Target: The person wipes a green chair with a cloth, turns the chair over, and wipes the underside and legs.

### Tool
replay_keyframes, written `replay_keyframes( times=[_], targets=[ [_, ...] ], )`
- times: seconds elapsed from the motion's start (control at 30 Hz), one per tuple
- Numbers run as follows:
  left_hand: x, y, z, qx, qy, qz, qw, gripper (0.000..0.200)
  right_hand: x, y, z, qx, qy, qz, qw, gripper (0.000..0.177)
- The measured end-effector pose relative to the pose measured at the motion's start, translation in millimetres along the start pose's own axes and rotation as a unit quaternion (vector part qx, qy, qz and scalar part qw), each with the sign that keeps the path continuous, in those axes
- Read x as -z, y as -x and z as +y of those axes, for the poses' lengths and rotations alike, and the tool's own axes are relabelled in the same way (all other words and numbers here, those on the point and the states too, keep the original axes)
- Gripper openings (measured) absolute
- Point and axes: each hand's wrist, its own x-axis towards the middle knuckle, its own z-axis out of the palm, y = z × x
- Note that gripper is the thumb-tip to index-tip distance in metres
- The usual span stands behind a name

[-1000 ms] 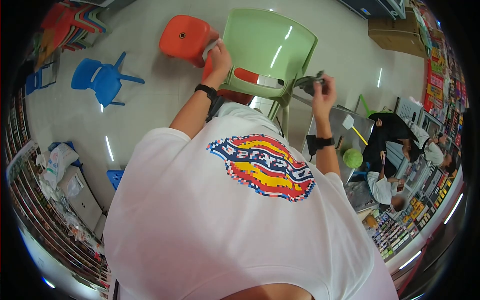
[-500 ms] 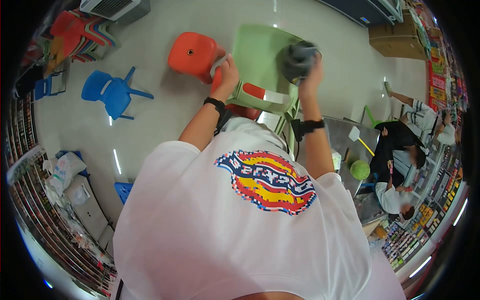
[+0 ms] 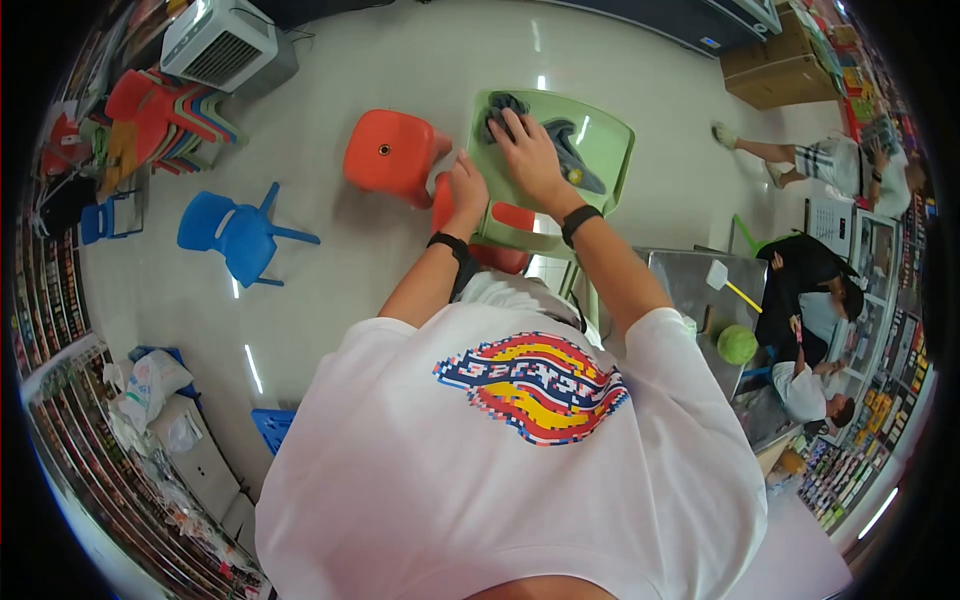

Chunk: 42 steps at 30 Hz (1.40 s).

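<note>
A dark grey cloth with a small yellow patch lies crumpled across the seat of a light green chair. My right hand rests over the cloth with its fingers spread, and a bunched part of the fabric shows beyond the fingertips. By the left edge of the same seat is my left hand, loosely open with nothing seen in it. Its fingers point away from me, between the green chair and an orange-red stool. Both wrists wear black bands.
To the left stand a blue chair and stacked small chairs, with an air cooler behind. On the right is a metal table with a green ball-shaped thing and a fly swatter. Several people are beyond it.
My right hand has moved left over the seat. The dark cloth, bunched in that hand before, now lies spread on the chair under open fingers. My left hand stays near the chair's left side.
</note>
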Motion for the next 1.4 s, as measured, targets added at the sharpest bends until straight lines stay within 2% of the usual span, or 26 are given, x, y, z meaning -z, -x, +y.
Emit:
replay_keyframes(
  times=[0.13,0.2,0.27,0.33,0.4,0.47,0.6,0.63,0.7,0.73,0.8,0.83,0.9,0.93,1.0,1.03,1.07,1.1,1.13,1.2,1.23,1.27,1.3,1.33,1.37,1.4],
  targets=[
    [-3,4,8,0.013,0.002,0.008,1.0,0.065,-14,-31,0,0.012,0.044,-0.002,0.999,0.047],
    [-5,6,13,0.01,0.009,0.006,1.0,0.065,-11,-34,3,0.004,0.056,-0.056,0.997,0.052],
    [-2,0,5,0.014,0.003,-0.012,1.0,0.056,-8,-33,12,0.027,0.077,-0.053,0.995,0.052],
    [-6,-4,0,0.007,0.006,0.007,1.0,0.056,4,-28,22,-0.02,0.059,-0.047,0.997,0.053],
    [-15,-11,-14,0.041,-0.039,-0.032,0.998,0.057,20,-18,34,-0.02,0.068,-0.068,0.995,0.053],
    [-20,-12,-15,0.045,-0.01,-0.02,0.999,0.056,31,1,54,-0.084,0.055,-0.069,0.993,0.052],
    [-13,-12,-2,0.073,0.033,-0.026,0.996,0.056,40,61,102,-0.169,0.069,0.002,0.983,0.051],
    [-15,-11,-5,0.078,0.041,-0.018,0.996,0.056,41,81,110,-0.157,0.07,-0.001,0.985,0.051],
    [-17,-14,-8,0.041,0.002,-0.018,0.999,0.057,50,103,115,-0.301,0.1,-0.056,0.947,0.047],
    [-18,-15,-6,0.047,0.006,-0.012,0.999,0.057,50,102,114,-0.292,0.1,-0.059,0.949,0.047],
    [-24,-15,-7,0.053,-0.009,-0.031,0.998,0.058,52,104,106,-0.354,0.065,-0.04,0.932,0.033],
    [-26,-15,-9,0.056,-0.008,-0.031,0.998,0.058,57,106,105,-0.352,0.066,-0.042,0.933,0.033],
    [-31,-20,-15,0.074,-0.014,-0.001,0.997,0.06,66,106,107,-0.371,0.02,-0.212,0.904,0.025],
    [-30,-26,-25,0.075,-0.015,0.0,0.997,0.06,65,114,106,-0.371,0.019,-0.213,0.904,0.025],
    [-16,-31,-52,0.054,-0.149,-0.104,0.982,0.063,66,141,99,-0.365,-0.071,-0.202,0.906,0.026],
    [3,-28,-51,0.059,-0.154,-0.102,0.981,0.063,67,154,98,-0.364,-0.077,-0.207,0.905,0.026],
    [26,-25,-52,0.087,-0.107,-0.165,0.977,0.065,71,170,99,-0.438,-0.194,-0.171,0.861,0.027],
    [50,-18,-52,0.116,-0.061,-0.227,0.965,0.07,74,189,97,-0.507,-0.307,-0.134,0.795,0.028],
    [72,-7,-59,0.123,-0.069,-0.227,0.964,0.07,77,210,93,-0.509,-0.314,-0.14,0.789,0.028],
    [112,30,-68,0.046,-0.151,-0.31,0.938,0.077,80,256,89,-0.505,-0.365,0.035,0.781,0.031],
    [134,53,-50,0.124,-0.12,-0.34,0.924,0.077,72,283,90,-0.51,-0.366,0.032,0.777,0.031],
    [154,73,-34,0.202,-0.089,-0.368,0.903,0.078,58,315,91,-0.473,-0.31,0.028,0.824,0.033],
    [159,87,-45,0.206,-0.094,-0.373,0.9,0.078,52,337,86,-0.433,-0.251,0.024,0.865,0.034],
    [161,98,-62,0.259,-0.096,-0.358,0.892,0.075,63,334,72,-0.44,-0.253,0.022,0.862,0.034],
    [161,104,-77,0.31,-0.098,-0.338,0.883,0.071,75,331,58,-0.459,-0.265,-0.121,0.839,0.036],
    [160,108,-83,0.314,-0.105,-0.34,0.88,0.071,88,322,40,-0.467,-0.275,-0.262,0.799,0.038]
  ],
)
